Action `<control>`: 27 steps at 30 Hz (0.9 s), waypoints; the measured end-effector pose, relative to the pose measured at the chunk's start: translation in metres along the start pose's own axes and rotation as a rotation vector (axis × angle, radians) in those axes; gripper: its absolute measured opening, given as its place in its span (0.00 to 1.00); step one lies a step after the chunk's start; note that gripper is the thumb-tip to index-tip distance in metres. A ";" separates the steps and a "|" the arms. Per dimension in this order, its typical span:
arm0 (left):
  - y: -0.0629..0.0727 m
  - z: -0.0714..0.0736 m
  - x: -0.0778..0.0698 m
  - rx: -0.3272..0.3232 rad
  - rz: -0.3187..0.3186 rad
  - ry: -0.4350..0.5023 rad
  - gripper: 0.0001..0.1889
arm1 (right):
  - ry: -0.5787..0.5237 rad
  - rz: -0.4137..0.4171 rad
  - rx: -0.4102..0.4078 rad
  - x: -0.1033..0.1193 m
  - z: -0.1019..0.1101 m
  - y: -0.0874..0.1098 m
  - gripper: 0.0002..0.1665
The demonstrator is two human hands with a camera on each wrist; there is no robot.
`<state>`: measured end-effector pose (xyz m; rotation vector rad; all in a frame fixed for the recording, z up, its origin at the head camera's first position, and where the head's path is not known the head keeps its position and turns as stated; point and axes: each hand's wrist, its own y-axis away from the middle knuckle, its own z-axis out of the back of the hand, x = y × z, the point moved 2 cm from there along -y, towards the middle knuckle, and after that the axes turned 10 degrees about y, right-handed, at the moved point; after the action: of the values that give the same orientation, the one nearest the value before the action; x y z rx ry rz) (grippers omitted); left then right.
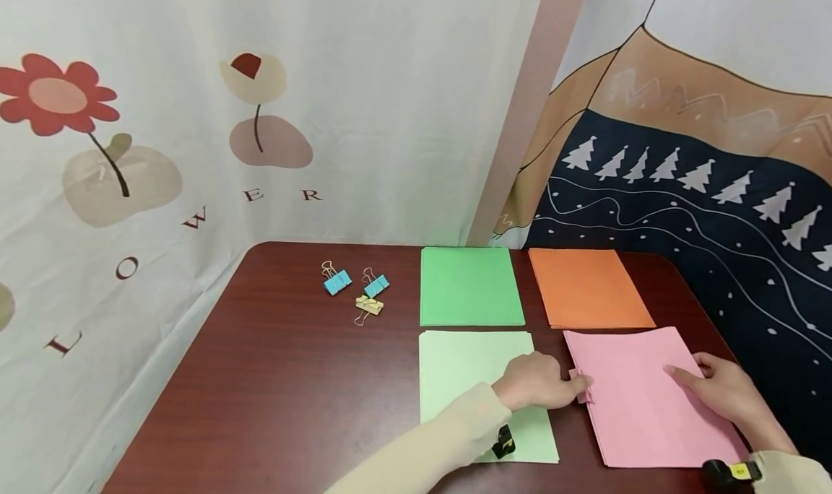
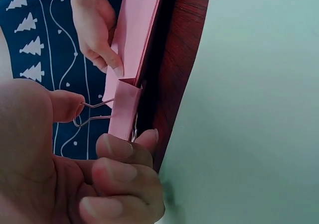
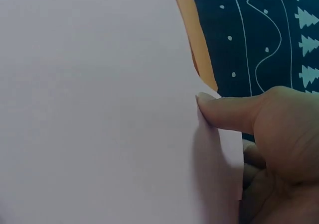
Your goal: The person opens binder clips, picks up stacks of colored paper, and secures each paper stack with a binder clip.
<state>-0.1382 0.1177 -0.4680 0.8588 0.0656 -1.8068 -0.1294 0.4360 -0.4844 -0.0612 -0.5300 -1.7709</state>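
A pink binder clip [image 2: 124,107] sits on the left edge of a stack of pink paper [image 1: 650,400]. My left hand [image 1: 536,382] pinches the clip. In the left wrist view its thumb [image 2: 67,104] presses one wire handle, while the curled fingers lie on the opposite side. My right hand [image 1: 724,389] grips the stack's right edge, thumb on top and the other fingers underneath. In the right wrist view, the paper [image 3: 99,109] bends under that thumb [image 3: 224,112].
Beneath my left forearm lies light green paper [image 1: 455,371]. Green paper [image 1: 471,288] and orange paper [image 1: 591,288] are behind. Two blue binder clips [image 1: 337,282] and a yellow binder clip [image 1: 369,306] rest farther left on the brown table [image 1: 292,386]. Printed curtains [image 1: 390,118] border it.
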 end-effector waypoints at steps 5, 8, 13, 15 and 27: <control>0.002 -0.001 -0.003 -0.013 0.042 -0.041 0.31 | 0.051 -0.011 -0.051 0.003 -0.001 0.002 0.45; 0.002 -0.001 -0.003 -0.011 0.067 -0.033 0.30 | 0.062 -0.020 -0.068 0.006 -0.002 0.003 0.47; 0.001 0.001 -0.003 0.000 0.080 -0.004 0.29 | 0.070 -0.044 -0.082 0.012 -0.001 0.005 0.50; 0.000 0.001 -0.003 0.006 0.078 -0.003 0.28 | 0.078 -0.043 -0.082 0.014 -0.001 0.006 0.49; 0.000 0.007 0.004 0.004 0.084 0.077 0.28 | 0.143 0.012 -0.087 0.023 0.003 0.007 0.44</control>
<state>-0.1427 0.1118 -0.4652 0.9209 0.0737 -1.6966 -0.1300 0.4151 -0.4717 0.0016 -0.3493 -1.7711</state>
